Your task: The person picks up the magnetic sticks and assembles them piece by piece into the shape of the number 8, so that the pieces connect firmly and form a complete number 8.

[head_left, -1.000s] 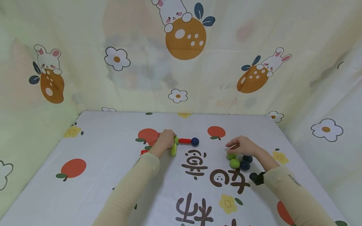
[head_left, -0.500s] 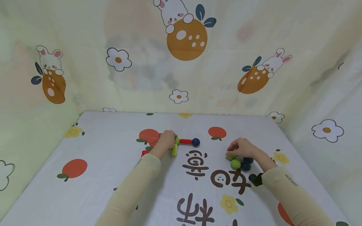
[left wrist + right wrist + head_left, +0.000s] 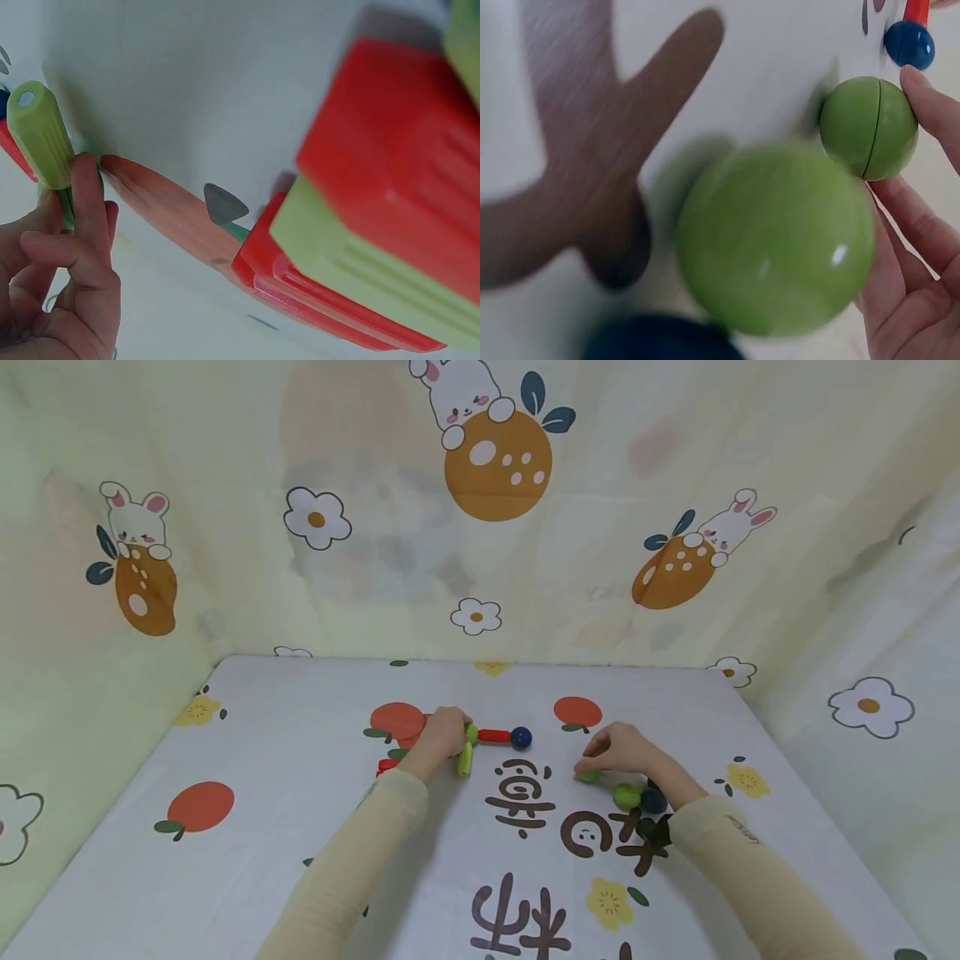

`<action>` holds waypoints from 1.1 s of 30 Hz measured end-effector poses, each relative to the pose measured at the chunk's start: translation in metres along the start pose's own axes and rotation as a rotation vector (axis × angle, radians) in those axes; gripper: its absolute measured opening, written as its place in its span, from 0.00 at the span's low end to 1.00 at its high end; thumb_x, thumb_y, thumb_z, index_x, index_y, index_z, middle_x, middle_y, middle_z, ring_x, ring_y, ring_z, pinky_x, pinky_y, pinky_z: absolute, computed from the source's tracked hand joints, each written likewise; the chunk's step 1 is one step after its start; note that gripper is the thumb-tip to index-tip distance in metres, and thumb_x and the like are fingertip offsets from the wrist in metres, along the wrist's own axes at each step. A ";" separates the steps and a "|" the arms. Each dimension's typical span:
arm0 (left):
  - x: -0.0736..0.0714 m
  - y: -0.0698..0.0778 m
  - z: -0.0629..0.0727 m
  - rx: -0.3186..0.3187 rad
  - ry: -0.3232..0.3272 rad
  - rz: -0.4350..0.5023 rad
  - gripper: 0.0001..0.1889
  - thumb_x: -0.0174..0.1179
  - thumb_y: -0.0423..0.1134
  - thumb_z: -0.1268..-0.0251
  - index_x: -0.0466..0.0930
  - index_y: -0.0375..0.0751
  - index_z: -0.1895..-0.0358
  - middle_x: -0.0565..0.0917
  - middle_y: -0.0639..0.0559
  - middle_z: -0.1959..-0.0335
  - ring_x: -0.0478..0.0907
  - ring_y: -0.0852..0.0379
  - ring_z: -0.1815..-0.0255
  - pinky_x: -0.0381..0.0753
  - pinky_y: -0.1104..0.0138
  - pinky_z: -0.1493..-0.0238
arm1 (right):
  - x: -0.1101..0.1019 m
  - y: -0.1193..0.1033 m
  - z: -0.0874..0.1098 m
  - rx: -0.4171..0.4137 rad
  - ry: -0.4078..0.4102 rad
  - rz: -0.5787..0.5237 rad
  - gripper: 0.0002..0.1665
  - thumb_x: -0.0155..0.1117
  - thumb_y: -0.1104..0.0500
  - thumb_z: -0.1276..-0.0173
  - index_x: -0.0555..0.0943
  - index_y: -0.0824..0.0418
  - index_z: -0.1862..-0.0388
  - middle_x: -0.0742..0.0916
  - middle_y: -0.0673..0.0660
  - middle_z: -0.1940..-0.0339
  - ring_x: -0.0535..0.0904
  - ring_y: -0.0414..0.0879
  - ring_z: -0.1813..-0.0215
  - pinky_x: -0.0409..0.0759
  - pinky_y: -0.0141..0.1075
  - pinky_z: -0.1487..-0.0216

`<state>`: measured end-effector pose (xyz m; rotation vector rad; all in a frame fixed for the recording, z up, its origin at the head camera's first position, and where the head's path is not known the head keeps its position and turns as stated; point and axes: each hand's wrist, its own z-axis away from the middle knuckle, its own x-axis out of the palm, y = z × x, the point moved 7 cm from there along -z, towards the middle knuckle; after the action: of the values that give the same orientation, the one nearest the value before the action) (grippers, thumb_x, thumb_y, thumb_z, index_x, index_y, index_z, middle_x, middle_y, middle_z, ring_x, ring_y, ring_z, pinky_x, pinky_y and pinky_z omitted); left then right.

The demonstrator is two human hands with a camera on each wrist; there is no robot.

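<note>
Right hand (image 3: 618, 747): thumb and fingers pinch a green ball (image 3: 868, 127), right of centre in the head frame.
Left hand (image 3: 444, 732): pinches the rod-and-ball assembly (image 3: 495, 736) near its green joint (image 3: 472, 734), mid-frame.
Ball handling: probably light, stiff, slick; best held across its widest part.

Landmark: the blue ball (image 3: 521, 737). My left arm (image 3: 348, 860), sleeved, slants up from the near left; left hand (image 3: 441, 735) just left of the ball, thumb and forefinger (image 3: 88, 199) pinching. My right arm (image 3: 750, 868) slants in from the near right; right hand (image 3: 622, 750) right of the ball, slightly nearer me, fingers pointing towards it, thumb (image 3: 934, 105) opposing fingertips.
</note>
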<state>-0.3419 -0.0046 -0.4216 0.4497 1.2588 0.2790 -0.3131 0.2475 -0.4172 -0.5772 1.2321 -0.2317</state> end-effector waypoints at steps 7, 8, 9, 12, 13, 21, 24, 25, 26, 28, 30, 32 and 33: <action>0.002 0.002 -0.001 0.008 -0.002 -0.008 0.19 0.53 0.31 0.36 0.74 0.40 0.42 0.77 0.46 0.54 0.71 0.53 0.64 0.72 0.71 0.70 | 0.012 -0.013 -0.007 -0.032 -0.025 -0.030 0.17 0.74 0.49 0.52 0.84 0.61 0.70 0.84 0.49 0.74 0.76 0.41 0.70 0.73 0.34 0.67; 0.002 0.002 0.000 0.009 -0.003 -0.005 0.19 0.53 0.31 0.36 0.74 0.40 0.42 0.77 0.46 0.54 0.71 0.53 0.64 0.72 0.71 0.70 | 0.014 -0.016 -0.008 -0.046 -0.027 -0.037 0.17 0.74 0.50 0.52 0.84 0.61 0.70 0.85 0.50 0.74 0.77 0.41 0.70 0.74 0.35 0.67; 0.001 0.002 0.000 0.010 -0.003 -0.007 0.19 0.53 0.31 0.36 0.74 0.40 0.42 0.77 0.46 0.54 0.71 0.53 0.64 0.72 0.71 0.70 | 0.016 -0.019 -0.008 -0.051 -0.029 -0.046 0.16 0.74 0.50 0.52 0.84 0.61 0.70 0.85 0.49 0.74 0.77 0.41 0.70 0.74 0.34 0.66; 0.001 0.002 0.003 -0.002 -0.009 0.014 0.19 0.53 0.31 0.36 0.74 0.39 0.42 0.77 0.45 0.56 0.72 0.53 0.65 0.73 0.71 0.70 | 0.022 -0.028 -0.010 -0.069 -0.048 -0.085 0.15 0.74 0.52 0.52 0.84 0.60 0.70 0.85 0.49 0.74 0.78 0.41 0.69 0.75 0.34 0.65; 0.001 0.002 0.003 -0.005 -0.012 0.016 0.19 0.53 0.31 0.36 0.74 0.39 0.42 0.77 0.45 0.56 0.72 0.53 0.65 0.73 0.71 0.71 | 0.024 -0.031 -0.010 -0.071 -0.057 -0.099 0.15 0.74 0.52 0.52 0.84 0.60 0.69 0.85 0.49 0.74 0.78 0.41 0.68 0.75 0.34 0.65; 0.002 0.001 0.002 -0.028 -0.029 0.045 0.20 0.54 0.31 0.36 0.73 0.40 0.41 0.76 0.45 0.57 0.73 0.53 0.68 0.73 0.71 0.75 | 0.035 -0.050 -0.015 -0.067 -0.062 -0.144 0.15 0.76 0.54 0.54 0.84 0.60 0.69 0.84 0.49 0.73 0.77 0.42 0.68 0.75 0.33 0.67; 0.002 0.002 0.000 -0.030 -0.031 0.036 0.20 0.54 0.32 0.36 0.73 0.40 0.41 0.76 0.45 0.57 0.73 0.53 0.68 0.73 0.72 0.75 | 0.039 -0.054 -0.016 -0.058 -0.063 -0.168 0.16 0.76 0.54 0.54 0.84 0.60 0.68 0.83 0.50 0.74 0.76 0.43 0.68 0.74 0.33 0.67; 0.002 0.002 0.000 -0.030 -0.031 0.033 0.19 0.54 0.31 0.36 0.73 0.40 0.41 0.76 0.45 0.58 0.73 0.53 0.68 0.74 0.71 0.75 | 0.041 -0.056 -0.015 -0.058 -0.062 -0.181 0.16 0.76 0.55 0.54 0.84 0.61 0.68 0.83 0.50 0.74 0.76 0.43 0.68 0.75 0.33 0.67; 0.003 0.003 0.000 -0.027 -0.030 0.027 0.19 0.54 0.31 0.36 0.73 0.40 0.41 0.76 0.45 0.58 0.73 0.53 0.68 0.74 0.72 0.75 | 0.042 -0.057 -0.015 -0.058 -0.060 -0.193 0.17 0.76 0.55 0.55 0.83 0.61 0.68 0.83 0.50 0.73 0.76 0.43 0.68 0.75 0.33 0.66; 0.002 0.005 0.000 -0.025 -0.031 0.014 0.19 0.54 0.31 0.36 0.73 0.40 0.41 0.76 0.45 0.57 0.73 0.53 0.67 0.73 0.72 0.74 | 0.045 -0.059 -0.016 -0.060 -0.054 -0.204 0.18 0.77 0.54 0.56 0.83 0.61 0.68 0.83 0.50 0.73 0.76 0.43 0.68 0.75 0.33 0.66; 0.001 0.005 0.001 -0.032 -0.032 0.009 0.20 0.54 0.31 0.37 0.73 0.41 0.41 0.76 0.45 0.57 0.72 0.53 0.68 0.73 0.72 0.75 | 0.049 -0.063 -0.017 -0.067 -0.048 -0.218 0.18 0.78 0.54 0.57 0.83 0.61 0.68 0.83 0.50 0.73 0.77 0.43 0.68 0.75 0.33 0.65; -0.001 0.005 0.002 -0.039 -0.035 0.005 0.20 0.54 0.30 0.37 0.73 0.41 0.41 0.76 0.45 0.57 0.73 0.53 0.68 0.73 0.72 0.75 | 0.053 -0.068 -0.019 -0.069 -0.052 -0.221 0.19 0.78 0.53 0.58 0.83 0.60 0.69 0.83 0.50 0.74 0.77 0.42 0.68 0.76 0.32 0.66; -0.002 0.005 0.003 -0.041 -0.036 0.005 0.20 0.54 0.30 0.37 0.73 0.41 0.40 0.76 0.45 0.57 0.73 0.53 0.68 0.73 0.72 0.76 | 0.055 -0.071 -0.021 -0.071 -0.055 -0.224 0.19 0.78 0.53 0.58 0.83 0.60 0.69 0.83 0.50 0.74 0.77 0.42 0.68 0.76 0.32 0.66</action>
<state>-0.3400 -0.0016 -0.4166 0.4211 1.2151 0.2989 -0.3044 0.1569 -0.4287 -0.7795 1.1258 -0.3592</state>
